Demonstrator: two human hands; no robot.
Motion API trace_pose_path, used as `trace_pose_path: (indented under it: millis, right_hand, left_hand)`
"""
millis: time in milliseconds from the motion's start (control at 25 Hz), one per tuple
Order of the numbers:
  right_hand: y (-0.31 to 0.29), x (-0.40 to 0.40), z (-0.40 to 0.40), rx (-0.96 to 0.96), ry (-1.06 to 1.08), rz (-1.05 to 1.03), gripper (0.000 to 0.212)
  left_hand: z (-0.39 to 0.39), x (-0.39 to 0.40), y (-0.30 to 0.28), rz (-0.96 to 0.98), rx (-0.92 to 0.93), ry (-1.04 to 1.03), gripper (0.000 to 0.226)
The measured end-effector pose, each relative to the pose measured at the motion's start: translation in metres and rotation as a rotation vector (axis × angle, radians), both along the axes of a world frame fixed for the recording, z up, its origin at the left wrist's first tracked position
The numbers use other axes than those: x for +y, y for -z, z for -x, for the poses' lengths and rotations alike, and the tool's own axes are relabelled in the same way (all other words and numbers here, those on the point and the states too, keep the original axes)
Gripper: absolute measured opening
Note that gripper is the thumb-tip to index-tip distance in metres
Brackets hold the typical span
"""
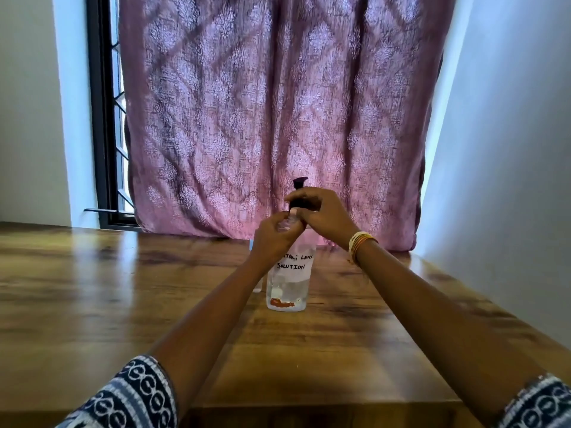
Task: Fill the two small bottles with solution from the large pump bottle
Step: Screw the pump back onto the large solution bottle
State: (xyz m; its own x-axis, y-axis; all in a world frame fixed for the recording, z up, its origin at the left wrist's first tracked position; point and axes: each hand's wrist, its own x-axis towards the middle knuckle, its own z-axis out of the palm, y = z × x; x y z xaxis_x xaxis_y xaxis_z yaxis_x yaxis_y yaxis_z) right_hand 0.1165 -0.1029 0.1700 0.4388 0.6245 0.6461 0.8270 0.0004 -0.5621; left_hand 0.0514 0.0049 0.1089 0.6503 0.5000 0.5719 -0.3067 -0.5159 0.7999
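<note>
- Curtain [278,112]: pink-purple patterned cloth, hangs behind the far edge of the table and covers most of the window.
- Table [108,288]: brown wood-grain top, glossy, carries the bottles.
- Window frame [100,118]: dark, with a metal grille, shows at the left of the curtain.
- Pump bottle [289,282]: large, clear, upright on the table near the middle. Handwritten label reads "LENS SOLUTION" in part; the first word is covered by the left hand. Clear liquid fills only the lowest part. Black pump head [299,183] rises above the hands.
- Right hand [324,216]: laid over the pump collar, fingers curled around it; grip clenched on the pump bottle. Yellow and orange bangles [360,244] sit on the wrist.
- Left hand [273,234]: raised just beside the pump, touching the right hand; grip closed around a small bottle.
- Small bottle [285,223]: clear, held up in the left hand close under the pump spout, mostly hidden by fingers.
- Second small bottle [257,288]: clear, only a sliver shows, standing on the table just left of the pump bottle behind the left forearm.
- Sleeves [133,396]: blue-and-white patterned, at the bottom corners.
</note>
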Motion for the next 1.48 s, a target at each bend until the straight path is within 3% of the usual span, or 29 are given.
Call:
trace_pose_path:
  millis: [40,120,200,400,600,760,880,1040,1120,1360,1480]
  right_hand:
    - [0.008,0.001,0.002,0.079,0.014,-0.116,0.021]
    - [0.019,0.004,0.001,0.269,0.05,-0.261,0.036]
    - [0.019,0.007,-0.007,0.398,0.049,-0.268,0.049]
    - [0.013,0.017,-0.018,0.245,0.048,-0.072,0.043]
    - [0.009,0.014,-0.028,0.402,-0.279,-0.088,0.031]
    - [0.008,0.012,-0.032,0.296,-0.167,-0.12,0.03]
    - [0.014,0.024,-0.032,0.239,-0.065,-0.137,0.049]
    - [0.02,0.018,-0.044,0.538,-0.459,-0.191,0.039]
    - [0.023,0.008,-0.05,0.59,-0.581,-0.178,0.038]
    - [0.031,0.019,-0.042,0.525,-0.452,-0.306,0.029]
    - [0.028,0.016,-0.041,0.618,-0.581,-0.244,0.03]
  left_hand:
    - [-0.002,0.001,0.003,0.007,-0.023,0.002,0.055]
    - [-0.004,0.003,0.009,0.036,-0.066,0.001,0.052]
    - [-0.007,0.004,0.012,0.051,-0.095,0.003,0.055]
    - [-0.02,0.011,0.024,0.038,-0.115,0.038,0.048]
    - [-0.02,0.015,0.028,0.006,-0.133,0.056,0.041]
    - [-0.019,0.016,0.029,-0.027,-0.146,0.092,0.034]
    - [-0.018,0.017,0.029,-0.045,-0.144,0.125,0.035]
    - [-0.017,0.02,0.03,-0.049,-0.128,0.104,0.06]
    - [-0.017,0.02,0.03,-0.053,-0.131,0.112,0.062]
    - [-0.016,0.018,0.031,-0.052,-0.151,0.132,0.058]
    - [-0.016,0.017,0.032,-0.048,-0.148,0.154,0.051]
